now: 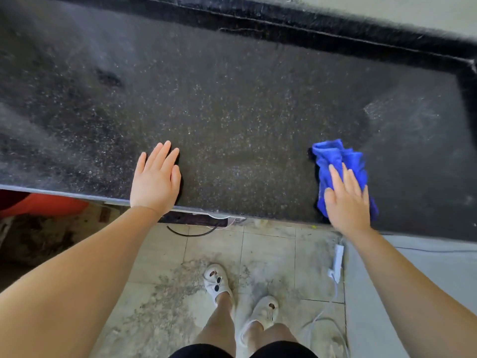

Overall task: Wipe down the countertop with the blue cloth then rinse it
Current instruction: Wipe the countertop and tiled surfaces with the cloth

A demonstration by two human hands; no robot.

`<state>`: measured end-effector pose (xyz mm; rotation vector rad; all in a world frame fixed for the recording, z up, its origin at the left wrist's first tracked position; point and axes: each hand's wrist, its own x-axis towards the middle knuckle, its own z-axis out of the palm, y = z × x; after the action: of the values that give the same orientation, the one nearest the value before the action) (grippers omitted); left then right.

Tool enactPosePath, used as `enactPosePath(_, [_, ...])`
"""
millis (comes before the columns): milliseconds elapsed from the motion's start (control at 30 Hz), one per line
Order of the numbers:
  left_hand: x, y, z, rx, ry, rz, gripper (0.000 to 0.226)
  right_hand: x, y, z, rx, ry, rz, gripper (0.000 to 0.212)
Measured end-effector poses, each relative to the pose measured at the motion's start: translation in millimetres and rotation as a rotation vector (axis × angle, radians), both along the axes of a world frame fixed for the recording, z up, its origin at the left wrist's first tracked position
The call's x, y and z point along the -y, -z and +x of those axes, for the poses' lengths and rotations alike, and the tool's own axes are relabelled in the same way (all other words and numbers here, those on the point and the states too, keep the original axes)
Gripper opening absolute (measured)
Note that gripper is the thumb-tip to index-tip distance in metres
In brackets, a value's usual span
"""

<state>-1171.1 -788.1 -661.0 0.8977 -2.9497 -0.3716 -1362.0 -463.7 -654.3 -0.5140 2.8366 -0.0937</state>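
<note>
On the dark, white-speckled stone table [232,112], close to its near edge and toward the right, lies the bright blue terry cloth [335,164], crumpled into a loose, elongated bundle with soft folds and a rumpled far end. The right hand [347,202] lies flat on the nearer part of the cloth, palm down, its fingers [335,177] stretched out straight and slightly apart, pressing on the fabric rather than closing around it; blue shows beyond the fingertips and along both sides of the hand. The left hand [154,177] rests well apart from the cloth, palm down on the bare table right at the near edge, fingers extended and close together, with nothing in it. The table surface carries pale, streaky smears, clearest at the far left and beyond the cloth at the right. A raised black rim [335,29] runs along the far side. Below the table edge, feet in white slippers [216,280] stand on a dusty pale tiled floor [271,254], with a white power strip [338,259] and its cord lying to the right.
</note>
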Motion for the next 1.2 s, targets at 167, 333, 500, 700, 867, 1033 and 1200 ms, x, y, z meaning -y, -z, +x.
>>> enactPosePath(167, [-6, 0, -3, 0.056, -0.011, -0.035, 0.046, 51, 3, 22, -0.010, 0.201, -0.035, 0.056])
enactPosePath(333, [-35, -9, -22, 0.086, -0.044, -0.068, 0.047, 66, 7, 76, -0.050, -0.493, -0.123, 0.053])
enactPosePath(500, [-133, -12, -97, -0.039, 0.201, 0.010, 0.049, -54, 14, 8, -0.012, -0.611, -0.074, 0.050])
enactPosePath(700, [-217, -8, -187, -0.034, 0.177, 0.128, 0.049, -185, 2, -83, 0.030, -0.119, 0.004, 0.062])
enactPosePath(867, [-227, 4, -205, 0.025, 0.087, 0.049, 0.047, -118, 7, -83, -0.066, 0.182, -0.055, 0.053])
enactPosePath(1033, [-228, 3, -203, 0.002, 0.096, 0.043, 0.043, -92, 8, -37, -0.025, -0.651, -0.141, 0.053])
enactPosePath(1200, [-231, 3, -207, -0.004, 0.076, 0.037, 0.044, -116, 5, -163, -0.072, -1.035, -0.056, 0.055])
